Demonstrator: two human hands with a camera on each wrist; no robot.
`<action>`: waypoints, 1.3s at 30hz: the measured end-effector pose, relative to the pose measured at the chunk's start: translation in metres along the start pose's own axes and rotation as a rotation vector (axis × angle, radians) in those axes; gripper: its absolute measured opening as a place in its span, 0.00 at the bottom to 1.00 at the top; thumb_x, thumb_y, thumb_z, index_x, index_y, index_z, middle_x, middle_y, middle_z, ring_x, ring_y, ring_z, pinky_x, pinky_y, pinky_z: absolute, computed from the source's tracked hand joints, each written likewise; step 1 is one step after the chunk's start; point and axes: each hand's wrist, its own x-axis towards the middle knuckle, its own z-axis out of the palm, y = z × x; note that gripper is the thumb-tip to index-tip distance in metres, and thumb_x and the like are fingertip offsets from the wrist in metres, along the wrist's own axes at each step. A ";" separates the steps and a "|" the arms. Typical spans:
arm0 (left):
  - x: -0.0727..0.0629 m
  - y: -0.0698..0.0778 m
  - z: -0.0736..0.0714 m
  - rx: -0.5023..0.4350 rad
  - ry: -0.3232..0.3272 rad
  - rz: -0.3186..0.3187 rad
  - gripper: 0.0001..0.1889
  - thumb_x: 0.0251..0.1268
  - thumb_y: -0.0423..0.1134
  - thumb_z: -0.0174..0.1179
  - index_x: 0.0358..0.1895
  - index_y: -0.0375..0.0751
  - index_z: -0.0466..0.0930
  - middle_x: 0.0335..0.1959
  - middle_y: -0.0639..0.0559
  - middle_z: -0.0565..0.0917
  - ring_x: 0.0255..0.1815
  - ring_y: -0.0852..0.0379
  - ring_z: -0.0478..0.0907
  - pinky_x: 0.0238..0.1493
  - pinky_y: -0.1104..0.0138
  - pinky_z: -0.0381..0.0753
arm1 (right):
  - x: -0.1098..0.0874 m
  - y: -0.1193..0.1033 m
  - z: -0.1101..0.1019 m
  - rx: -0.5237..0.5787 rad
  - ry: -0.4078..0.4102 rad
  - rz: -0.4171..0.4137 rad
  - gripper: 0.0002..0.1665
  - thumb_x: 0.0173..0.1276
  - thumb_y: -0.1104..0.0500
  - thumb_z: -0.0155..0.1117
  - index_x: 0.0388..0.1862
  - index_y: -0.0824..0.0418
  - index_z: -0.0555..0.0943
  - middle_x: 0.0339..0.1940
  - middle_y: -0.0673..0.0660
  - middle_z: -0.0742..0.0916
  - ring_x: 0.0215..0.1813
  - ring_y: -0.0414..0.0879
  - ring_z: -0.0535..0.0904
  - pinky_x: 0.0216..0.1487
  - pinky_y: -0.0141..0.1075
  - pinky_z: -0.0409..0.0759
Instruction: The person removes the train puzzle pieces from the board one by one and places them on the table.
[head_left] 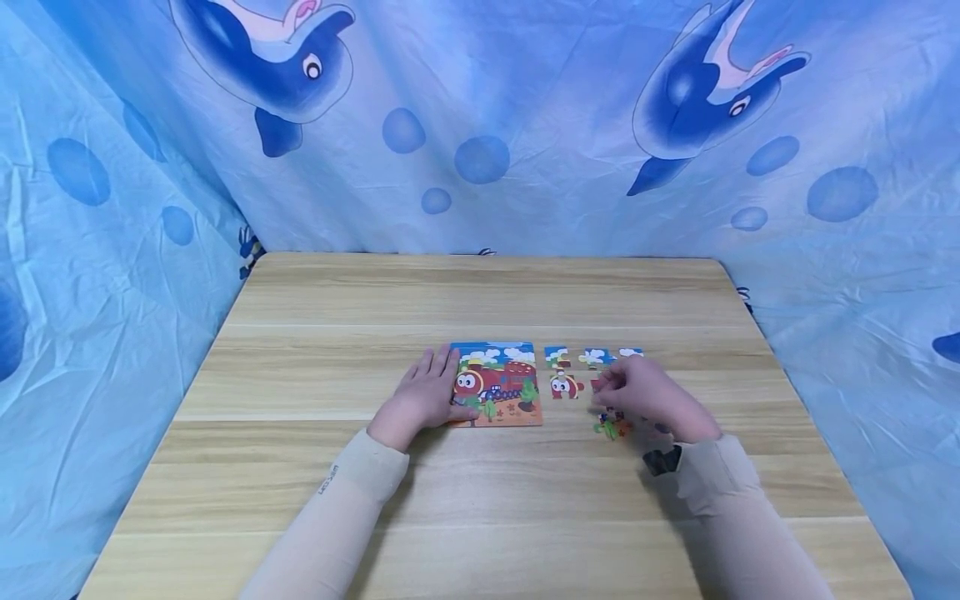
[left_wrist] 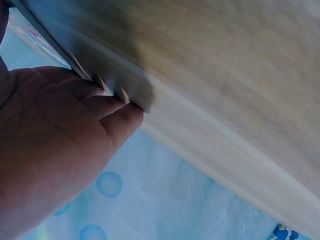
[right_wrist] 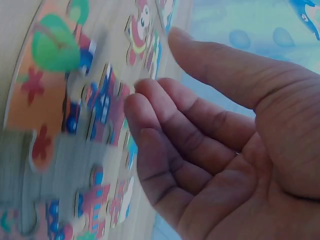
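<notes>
My left hand (head_left: 423, 392) rests along the left edge of a square train picture (head_left: 497, 387), with its fingers straight and the thumb over the lower left part. The left wrist view shows that hand (left_wrist: 60, 130) from the palm side. To the right, my right hand (head_left: 648, 390) is over a group of jigsaw pieces, its fingers loosely bent. In the right wrist view a gap shows between its thumb and fingertips (right_wrist: 140, 102), with nothing held there. Beside them are a train-face piece (right_wrist: 140, 25) and an orange piece with a green tree (right_wrist: 50, 85). Some pieces are hidden beneath the hand.
Pieces with clouds and blue sky (head_left: 596, 357) form a loose row at the back of the group. Everything lies on a wooden table (head_left: 480, 517). A blue dolphin-print curtain (head_left: 480, 100) hangs behind and at both sides. A dark object (head_left: 663, 461) is at the right wrist.
</notes>
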 end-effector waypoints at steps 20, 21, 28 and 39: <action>-0.008 0.003 -0.006 -0.024 0.012 0.002 0.62 0.60 0.69 0.64 0.82 0.33 0.41 0.83 0.37 0.41 0.81 0.34 0.37 0.76 0.44 0.44 | 0.024 -0.049 0.038 0.058 0.003 -0.184 0.18 0.67 0.60 0.75 0.52 0.66 0.86 0.41 0.52 0.87 0.42 0.44 0.82 0.45 0.41 0.82; -0.008 0.003 -0.006 -0.025 0.010 0.000 0.62 0.60 0.69 0.65 0.82 0.34 0.41 0.83 0.37 0.41 0.81 0.34 0.36 0.76 0.45 0.44 | 0.025 -0.051 0.040 0.063 -0.007 -0.194 0.17 0.67 0.60 0.75 0.52 0.66 0.86 0.40 0.52 0.87 0.42 0.44 0.82 0.45 0.41 0.82; -0.007 0.001 -0.006 -0.024 0.010 0.012 0.62 0.60 0.70 0.64 0.82 0.34 0.40 0.83 0.37 0.40 0.81 0.34 0.36 0.76 0.45 0.43 | 0.032 -0.065 0.055 0.079 -0.040 -0.204 0.16 0.65 0.59 0.76 0.50 0.62 0.87 0.38 0.48 0.87 0.41 0.42 0.82 0.45 0.40 0.82; -0.009 -0.003 -0.006 -0.030 0.024 0.048 0.61 0.62 0.70 0.63 0.82 0.33 0.41 0.83 0.36 0.41 0.80 0.34 0.37 0.76 0.45 0.44 | 0.043 -0.086 0.074 0.051 -0.098 -0.207 0.16 0.65 0.58 0.77 0.52 0.57 0.88 0.45 0.50 0.88 0.46 0.41 0.82 0.52 0.43 0.81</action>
